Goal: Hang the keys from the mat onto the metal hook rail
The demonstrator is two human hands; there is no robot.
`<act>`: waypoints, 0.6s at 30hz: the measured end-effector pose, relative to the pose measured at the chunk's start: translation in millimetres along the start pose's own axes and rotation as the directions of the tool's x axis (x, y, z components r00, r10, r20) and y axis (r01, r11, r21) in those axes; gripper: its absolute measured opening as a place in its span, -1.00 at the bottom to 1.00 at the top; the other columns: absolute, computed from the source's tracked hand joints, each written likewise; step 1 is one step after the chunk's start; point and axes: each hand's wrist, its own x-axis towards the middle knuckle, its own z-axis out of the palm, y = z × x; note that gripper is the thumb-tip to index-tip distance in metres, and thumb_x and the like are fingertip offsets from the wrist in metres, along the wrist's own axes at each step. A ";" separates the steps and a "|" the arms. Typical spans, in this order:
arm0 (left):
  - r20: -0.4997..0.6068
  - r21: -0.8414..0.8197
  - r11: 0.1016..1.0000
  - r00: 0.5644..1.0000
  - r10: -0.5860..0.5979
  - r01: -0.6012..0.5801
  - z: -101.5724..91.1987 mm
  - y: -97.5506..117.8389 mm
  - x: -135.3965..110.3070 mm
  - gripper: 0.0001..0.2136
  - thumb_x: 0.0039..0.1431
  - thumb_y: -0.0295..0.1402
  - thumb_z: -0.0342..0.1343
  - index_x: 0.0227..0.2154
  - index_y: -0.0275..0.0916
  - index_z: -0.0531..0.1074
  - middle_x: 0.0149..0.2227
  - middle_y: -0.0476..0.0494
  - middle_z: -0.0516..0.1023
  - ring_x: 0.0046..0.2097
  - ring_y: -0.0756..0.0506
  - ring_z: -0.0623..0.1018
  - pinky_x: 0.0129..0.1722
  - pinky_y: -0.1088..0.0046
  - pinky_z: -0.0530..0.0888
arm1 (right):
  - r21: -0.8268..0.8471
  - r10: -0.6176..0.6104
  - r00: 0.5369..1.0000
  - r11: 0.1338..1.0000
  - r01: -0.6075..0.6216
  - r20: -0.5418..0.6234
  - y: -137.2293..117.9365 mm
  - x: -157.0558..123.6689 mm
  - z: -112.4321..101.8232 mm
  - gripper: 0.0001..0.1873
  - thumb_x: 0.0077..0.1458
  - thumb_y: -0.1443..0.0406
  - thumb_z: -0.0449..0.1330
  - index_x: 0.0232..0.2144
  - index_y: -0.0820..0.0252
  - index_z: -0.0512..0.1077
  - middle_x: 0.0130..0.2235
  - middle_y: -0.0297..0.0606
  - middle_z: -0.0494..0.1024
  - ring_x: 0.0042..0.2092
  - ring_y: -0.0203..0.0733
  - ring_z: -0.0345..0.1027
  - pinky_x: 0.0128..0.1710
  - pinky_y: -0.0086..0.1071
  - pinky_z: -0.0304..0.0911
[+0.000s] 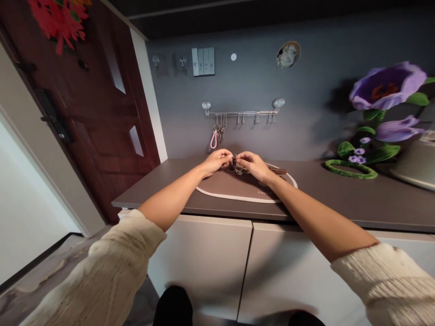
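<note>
Over a brown oval mat [224,188] with a pale rim, my two hands meet at a small bunch of keys [239,171]. My left hand [217,161] pinches the bunch from the left, fingertips closed. From the other side my right hand [253,165] grips it between thumb and fingers, and the keys hang down between the hands. A brown strip-like item [277,171] lies on the mat behind my right hand, partly hidden. Above, a clear hook rail [243,113] on the wall carries several keys [222,132] and a pink loop strap [214,139] at its left end.
The dark countertop [326,203] runs above white cabinet doors [204,258]. Purple fabric flowers [387,88] with a green base and a lampshade-like object [416,158] stand at the right. A switch panel [203,61] is on the wall; a dark red door [98,122] is at left.
</note>
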 end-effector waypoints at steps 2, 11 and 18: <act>-0.005 -0.016 1.000 1.000 0.009 -0.009 1.0 -0.7 0.5 -0.81 -0.02 -0.32 0.14 -0.44 -0.33 0.28 -0.52 0.04 0.35 -0.54 0.15 0.28 -0.48 0.59 0.21 | 0.017 -0.001 1.000 1.000 0.001 -0.013 -2.1 -0.6 0.5 -0.76 -0.11 0.16 0.17 -0.42 0.23 0.35 -0.48 -0.35 0.40 -0.47 -0.39 0.21 -0.42 -0.47 0.16; -0.064 0.003 0.997 0.995 0.074 -0.074 6.0 -6.5 3.2 -0.78 -0.06 -0.28 0.15 -0.45 -0.33 0.31 -0.56 0.05 0.34 -0.57 0.15 0.26 -0.53 0.59 0.17 | 0.023 -0.009 0.996 1.000 0.011 -0.085 -6.0 -1.0 -0.2 -0.68 -0.17 0.10 0.20 -0.46 0.26 0.36 -0.49 -0.35 0.37 -0.48 -0.39 0.17 -0.43 -0.46 0.12; -0.046 0.042 0.991 0.990 0.131 -0.129 8.4 -13.9 6.8 -0.73 -0.09 -0.20 0.15 -0.41 -0.33 0.35 -0.56 0.05 0.35 -0.54 0.13 0.27 -0.49 0.57 0.20 | 0.059 0.044 0.990 0.998 -0.037 -0.133 -3.2 2.0 -1.1 -0.63 -0.19 0.06 0.21 -0.49 0.27 0.34 -0.54 -0.38 0.33 -0.51 -0.40 0.14 -0.49 -0.46 0.09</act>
